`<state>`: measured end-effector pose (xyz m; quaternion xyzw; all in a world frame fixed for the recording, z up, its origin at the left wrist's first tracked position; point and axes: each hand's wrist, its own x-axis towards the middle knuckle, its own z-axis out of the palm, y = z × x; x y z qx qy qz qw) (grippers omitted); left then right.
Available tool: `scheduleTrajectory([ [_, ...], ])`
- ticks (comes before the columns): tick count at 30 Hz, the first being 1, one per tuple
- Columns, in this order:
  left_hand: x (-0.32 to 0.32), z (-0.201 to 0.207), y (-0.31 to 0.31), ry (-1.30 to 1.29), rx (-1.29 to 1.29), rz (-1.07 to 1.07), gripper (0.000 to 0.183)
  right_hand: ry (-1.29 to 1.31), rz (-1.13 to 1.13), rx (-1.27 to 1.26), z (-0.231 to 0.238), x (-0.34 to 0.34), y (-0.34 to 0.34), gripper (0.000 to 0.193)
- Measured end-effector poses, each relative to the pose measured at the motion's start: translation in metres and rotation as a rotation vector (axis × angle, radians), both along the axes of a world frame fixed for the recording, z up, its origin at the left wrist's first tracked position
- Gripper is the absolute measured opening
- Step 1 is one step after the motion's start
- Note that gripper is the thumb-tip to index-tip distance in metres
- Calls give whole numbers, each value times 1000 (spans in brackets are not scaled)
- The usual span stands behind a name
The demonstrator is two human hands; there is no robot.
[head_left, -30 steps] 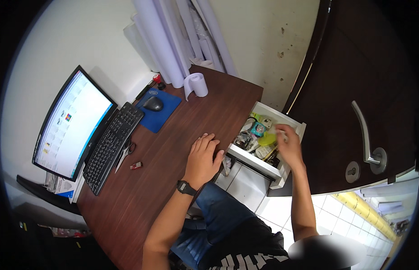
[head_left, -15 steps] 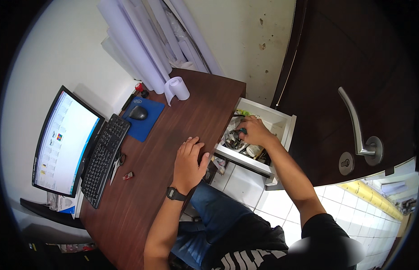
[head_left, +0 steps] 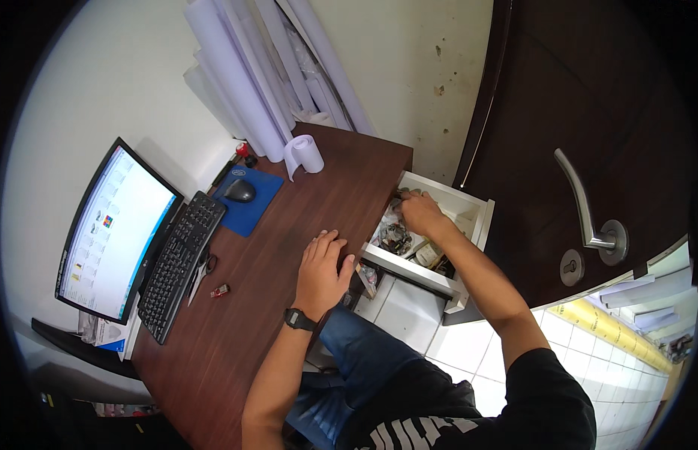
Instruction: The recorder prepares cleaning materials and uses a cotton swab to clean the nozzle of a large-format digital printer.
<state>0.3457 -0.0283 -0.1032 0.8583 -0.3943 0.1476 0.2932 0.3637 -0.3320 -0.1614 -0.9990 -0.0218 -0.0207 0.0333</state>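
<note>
My left hand (head_left: 323,276) lies flat near the desk's right edge, fingers loosely spread and holding nothing. A dark watch is on that wrist. My right hand (head_left: 424,215) reaches into the pulled-out white drawer (head_left: 478,229), its fingers curled down among the clutter at the far left side. Those fingertips are partly hidden, and I cannot make out what is between them. Below the hand lies a jumble of small metal and dark items (head_left: 395,238), with a pale bottle-like thing (head_left: 426,255) at the near side.
On the brown desk (head_left: 289,225) are a monitor (head_left: 116,232), keyboard (head_left: 182,262), mouse (head_left: 240,190) on a blue pad (head_left: 260,206), scissors (head_left: 202,274), a small red item (head_left: 220,290) and a paper roll (head_left: 308,154). A dark door (head_left: 536,135) stands close beyond the drawer.
My right hand has shifted toward the drawer's far left corner; the dark green thing seen at its fingers before is out of sight. My left hand keeps its place. The view has shifted slightly.
</note>
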Motion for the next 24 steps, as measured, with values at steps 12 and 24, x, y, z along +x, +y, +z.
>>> scheduleTrajectory([
  [12, 0, 6, -12, 14, 20, 58, 31, -68, -189, 263, 13, 2, -4, 33],
  [24, 95, 0, -174, -370, 610, -217, 22, -82, -95, 1374, -9, -7, -51, 28],
])
